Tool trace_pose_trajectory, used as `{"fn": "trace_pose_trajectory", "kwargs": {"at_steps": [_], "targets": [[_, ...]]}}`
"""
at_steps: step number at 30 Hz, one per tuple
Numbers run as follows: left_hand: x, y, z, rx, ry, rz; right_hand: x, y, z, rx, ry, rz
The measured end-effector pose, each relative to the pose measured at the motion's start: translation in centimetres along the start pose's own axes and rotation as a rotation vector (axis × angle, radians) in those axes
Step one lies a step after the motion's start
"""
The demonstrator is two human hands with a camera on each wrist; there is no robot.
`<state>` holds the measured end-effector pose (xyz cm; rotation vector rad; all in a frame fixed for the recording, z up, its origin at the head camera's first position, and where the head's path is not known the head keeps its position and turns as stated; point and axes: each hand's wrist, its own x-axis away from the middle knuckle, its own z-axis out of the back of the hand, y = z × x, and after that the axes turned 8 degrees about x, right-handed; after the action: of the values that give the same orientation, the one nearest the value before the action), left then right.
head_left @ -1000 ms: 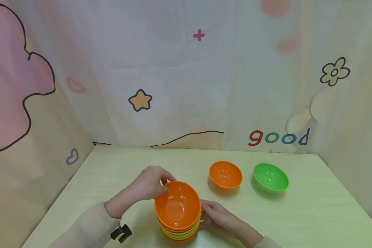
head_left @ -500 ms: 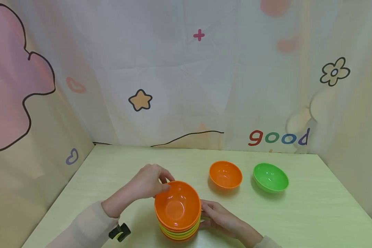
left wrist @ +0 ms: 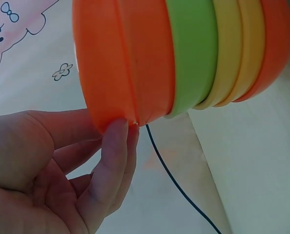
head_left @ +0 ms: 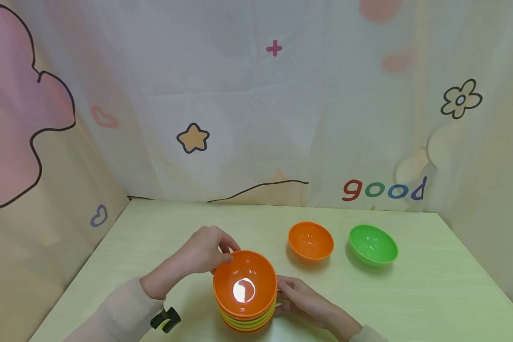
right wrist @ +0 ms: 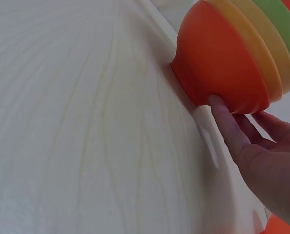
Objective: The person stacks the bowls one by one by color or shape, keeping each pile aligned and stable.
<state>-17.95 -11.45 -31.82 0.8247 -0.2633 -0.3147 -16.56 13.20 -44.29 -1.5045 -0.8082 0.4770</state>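
A stack of several nested bowls (head_left: 247,322) stands at the front middle of the table; orange, green and yellow layers show in the left wrist view. The uppermost is an orange bowl (head_left: 250,280), its inside facing up. At its far left rim my left hand (head_left: 207,251) pinches the edge, thumb over the rim and fingers outside. On the stack's right side rests my right hand (head_left: 305,301), its extended fingers (right wrist: 225,119) touching the lowest orange bowl (right wrist: 218,58). How far those fingers reach behind the stack is partly hidden in the head view.
Behind the stack and to the right, a separate orange bowl (head_left: 310,242) sits on the pale table (head_left: 432,285). Further right is a green bowl (head_left: 373,246). A printed cloth backdrop (head_left: 248,118) rises along the table's back edge.
My left hand has shifted very slightly to the left while staying at the rim. A bright reflection now shows in the top orange bowl. My right hand and the stack look unmoved.
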Motion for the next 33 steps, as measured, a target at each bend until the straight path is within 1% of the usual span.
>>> {"fn": "trace_pose_trajectory", "kwargs": {"at_steps": [12, 19, 33], "targets": [[-0.18, -0.21, -0.16, -0.011, -0.006, 0.008, -0.01, -0.02, -0.08, 0.005, 0.014, -0.012], [-0.22, -0.50, -0.22, -0.006, -0.019, -0.011, -0.05, 0.13, 0.07, -0.006, -0.004, 0.009], [-0.21, -0.50, -0.43, -0.001, -0.010, -0.028, -0.13, 0.21, 0.07, 0.002, 0.011, -0.004]]}}
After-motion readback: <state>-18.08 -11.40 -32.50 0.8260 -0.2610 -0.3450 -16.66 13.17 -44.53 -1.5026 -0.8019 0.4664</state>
